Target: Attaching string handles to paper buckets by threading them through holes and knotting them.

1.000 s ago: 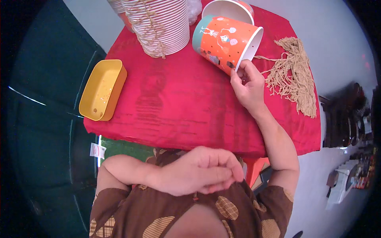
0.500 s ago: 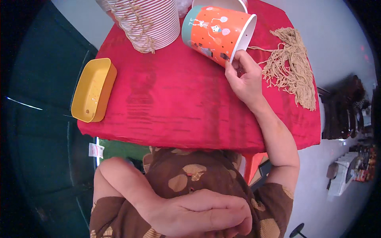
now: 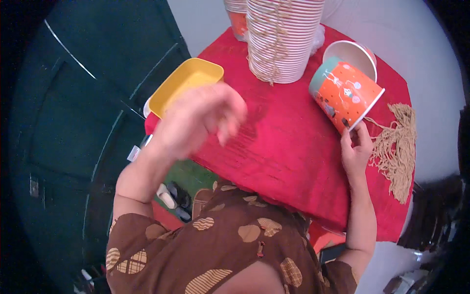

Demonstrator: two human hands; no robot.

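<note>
Right hand (image 3: pixel 356 152): fingers gripping rim of orange paper cup (image 3: pixel 345 93)
Orange paper cup: tilted on red table (image 3: pixel 289 147)
Left hand (image 3: pixel 198 120): raised, blurred, loosely curled, holding nothing, near yellow tray (image 3: pixel 183 83)

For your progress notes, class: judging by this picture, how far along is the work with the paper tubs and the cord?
Seemingly done: a tall stack of ribbed tubs with cord hanging down it. In hand: the right hand touches the rim of the tilted orange tub, while the left hand is raised, blurred, holding nothing visible. Seemingly left: a bundle of tan cords and a white tub.
</note>
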